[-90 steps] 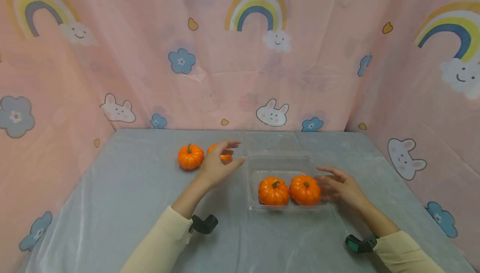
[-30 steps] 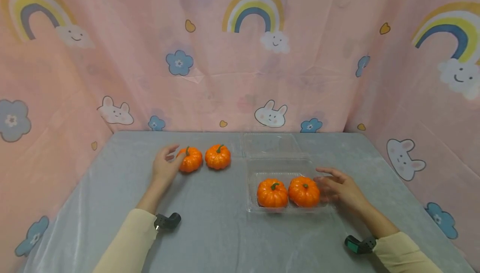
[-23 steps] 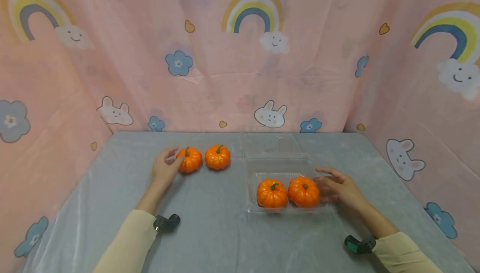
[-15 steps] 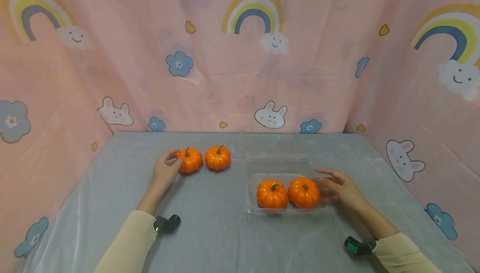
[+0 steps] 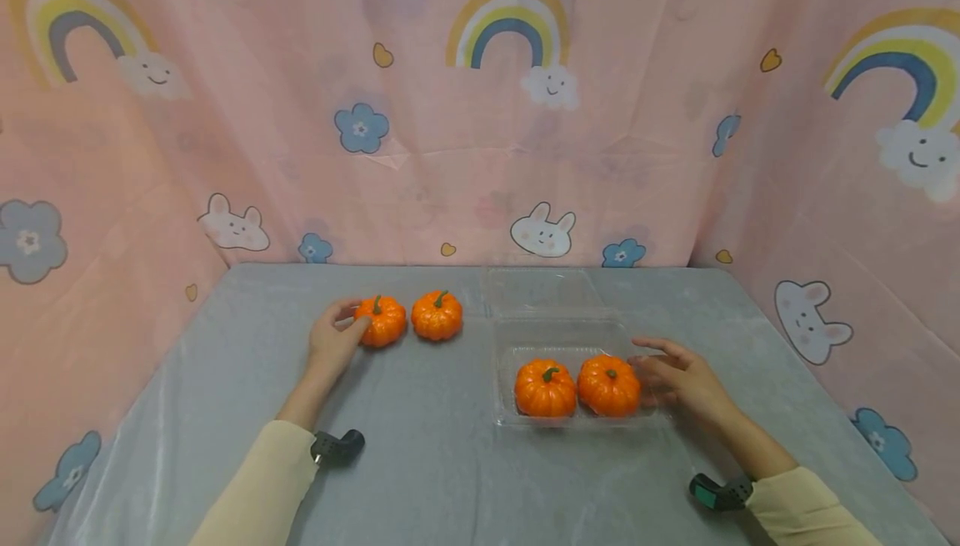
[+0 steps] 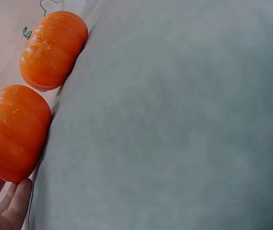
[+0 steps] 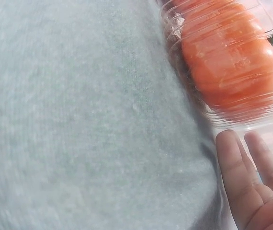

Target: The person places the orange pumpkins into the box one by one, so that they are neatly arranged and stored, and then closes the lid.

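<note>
Right hand (image 5: 690, 381) is loosely open, fingers mostly straight, holding nothing, right up by the end of the clear box (image 5: 558, 331). Two boxed pumpkins (image 5: 545, 389) sit side by side in there. Farther back, left hand (image 5: 332, 344) has fingertips on the left loose pumpkin (image 5: 382, 323), can't tell if it's really gripping. Right loose pumpkin (image 5: 437, 316) sits just beside it, pink curtain (image 5: 450, 171) behind.
</note>
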Demonstrator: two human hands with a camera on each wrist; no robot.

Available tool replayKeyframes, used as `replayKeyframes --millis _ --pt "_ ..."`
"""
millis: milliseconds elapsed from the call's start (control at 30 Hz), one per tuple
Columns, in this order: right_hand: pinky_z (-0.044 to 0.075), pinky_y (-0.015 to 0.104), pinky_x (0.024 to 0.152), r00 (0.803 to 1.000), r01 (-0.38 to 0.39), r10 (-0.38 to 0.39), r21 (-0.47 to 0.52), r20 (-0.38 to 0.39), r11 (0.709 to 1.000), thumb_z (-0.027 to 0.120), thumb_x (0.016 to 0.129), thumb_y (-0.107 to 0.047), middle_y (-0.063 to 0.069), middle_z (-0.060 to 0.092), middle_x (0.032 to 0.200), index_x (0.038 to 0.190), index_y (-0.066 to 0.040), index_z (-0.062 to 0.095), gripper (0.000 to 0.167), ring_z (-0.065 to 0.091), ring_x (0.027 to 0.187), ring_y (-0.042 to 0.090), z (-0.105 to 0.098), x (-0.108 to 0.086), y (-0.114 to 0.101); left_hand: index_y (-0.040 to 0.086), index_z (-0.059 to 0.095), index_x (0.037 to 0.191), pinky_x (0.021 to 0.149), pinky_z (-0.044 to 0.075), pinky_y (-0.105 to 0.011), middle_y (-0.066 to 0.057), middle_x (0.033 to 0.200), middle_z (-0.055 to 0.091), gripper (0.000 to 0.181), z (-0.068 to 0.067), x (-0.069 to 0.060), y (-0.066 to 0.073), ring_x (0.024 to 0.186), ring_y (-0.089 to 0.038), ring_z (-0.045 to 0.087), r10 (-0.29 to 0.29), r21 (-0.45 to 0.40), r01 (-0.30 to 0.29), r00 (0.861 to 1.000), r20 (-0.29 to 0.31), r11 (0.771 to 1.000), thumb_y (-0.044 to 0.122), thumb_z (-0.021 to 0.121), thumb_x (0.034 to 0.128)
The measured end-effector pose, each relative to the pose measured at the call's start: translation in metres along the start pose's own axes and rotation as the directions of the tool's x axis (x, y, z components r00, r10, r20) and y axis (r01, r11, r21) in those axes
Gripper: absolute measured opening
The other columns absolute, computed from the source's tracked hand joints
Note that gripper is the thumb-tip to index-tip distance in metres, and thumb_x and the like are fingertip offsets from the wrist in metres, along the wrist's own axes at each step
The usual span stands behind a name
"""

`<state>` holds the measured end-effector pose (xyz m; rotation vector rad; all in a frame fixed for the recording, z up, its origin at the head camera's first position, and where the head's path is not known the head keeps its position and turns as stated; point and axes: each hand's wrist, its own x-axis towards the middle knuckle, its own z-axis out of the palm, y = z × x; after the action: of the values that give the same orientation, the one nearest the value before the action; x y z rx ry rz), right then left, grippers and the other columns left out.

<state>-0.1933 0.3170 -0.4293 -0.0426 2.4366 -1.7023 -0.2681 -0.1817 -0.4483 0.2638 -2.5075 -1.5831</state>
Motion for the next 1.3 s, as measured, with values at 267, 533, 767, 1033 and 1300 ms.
replayKeyframes --millis 267,533,767,1033,1300 --pt "0.059 0.037 0.071 1.0 0.003 -0.003 0.017 0.003 1.0 0.052 0.099 -0.031 0.016 0.064 0.123 0.142 0.001 0.038 0.055 0.069 0.087 0.013 -0.002 -0.001 0.0 0.012 0.058 0.129 0.091 0.053 -0.045 -0.014 0.131 0.056 0.042 -0.002 -0.003 0.004 0.116 -0.033 0.056 -0.006 -0.019 0.004 0.998 -0.058 1.0 0.026 0.06 0.0891" --pt "0.059 0.038 0.071 1.0 -0.005 0.005 0.013 -0.002 1.0 0.051 0.1 -0.03 0.024 0.059 0.128 0.142 0.0 0.038 0.053 0.069 0.087 0.013 -0.002 -0.002 0.0 0.014 0.059 0.128 0.082 0.057 -0.041 -0.011 0.134 0.055 0.042 -0.01 -0.007 0.025 0.114 -0.03 0.058 -0.015 -0.107 0.006 0.997 -0.079 0.994 0.026 0.061 0.0882" --pt "0.059 0.037 0.072 1.0 -0.017 0.017 0.0 -0.003 1.0 0.052 0.099 -0.033 0.03 0.053 0.133 0.143 0.0 0.036 0.058 0.068 0.087 0.013 0.001 0.0 -0.001 0.014 0.06 0.128 0.09 0.054 -0.045 -0.01 0.132 0.057 0.041 -0.012 -0.014 0.044 0.114 -0.031 0.06 0.047 -0.104 -0.057 0.994 -0.099 0.993 0.027 0.062 0.0894" --pt "0.06 0.038 0.071 1.0 -0.005 0.005 0.03 -0.002 1.0 0.053 0.099 -0.03 0.018 0.063 0.124 0.141 0.0 0.039 0.054 0.069 0.086 0.014 0.001 0.0 0.0 0.014 0.06 0.127 0.091 0.054 -0.046 -0.009 0.131 0.058 0.042 -0.005 -0.026 0.074 0.113 -0.032 0.059 0.135 -0.141 -0.144 0.988 -0.068 0.98 0.026 0.066 0.0875" --pt "0.06 0.038 0.071 1.0 -0.009 0.009 0.027 -0.005 1.0 0.053 0.099 -0.031 0.017 0.064 0.123 0.142 0.0 0.038 0.055 0.069 0.086 0.014 0.0 0.0 -0.001 0.014 0.062 0.124 0.092 0.053 -0.045 -0.009 0.126 0.061 0.039 0.005 -0.033 0.095 0.108 -0.031 0.062 0.252 -0.153 -0.256 0.967 -0.043 0.955 0.021 0.068 0.0857"
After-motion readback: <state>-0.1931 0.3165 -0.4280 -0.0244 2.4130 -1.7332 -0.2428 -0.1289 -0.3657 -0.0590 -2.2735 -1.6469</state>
